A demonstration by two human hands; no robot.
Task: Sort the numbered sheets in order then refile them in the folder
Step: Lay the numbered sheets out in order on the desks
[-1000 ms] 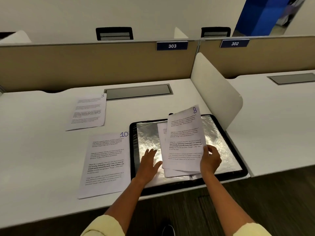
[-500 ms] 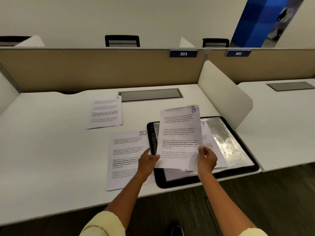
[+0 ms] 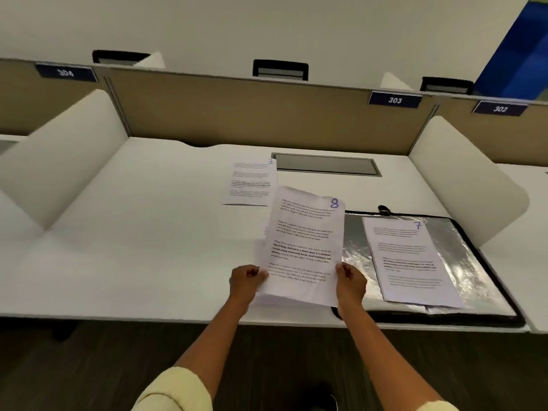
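Note:
Both hands hold the sheet numbered 8 [image 3: 305,244] above the desk, to the left of the open folder. My left hand [image 3: 246,281] pinches its lower left edge and my right hand [image 3: 350,281] grips its lower right edge. It hides most of the sheet lying underneath, of which only slivers show at its left side. The black-edged folder [image 3: 480,262] with a shiny silver lining lies open at the right, and the sheet numbered 7 [image 3: 409,259] lies on top of papers in it. Sheet 3 [image 3: 252,182] lies farther back on the desk.
A grey cable hatch [image 3: 326,164] is set into the white desk [image 3: 133,232] behind the sheets. White side dividers [image 3: 465,179] and a tan back panel [image 3: 252,114] with number plates 304, 303 and 302 enclose the desk. Dark floor lies below the front edge.
My left hand left the folder lining and took the left edge of sheet 8. Both hands carried the sheet left off the folder, uncovering sheet 7. The view swung left.

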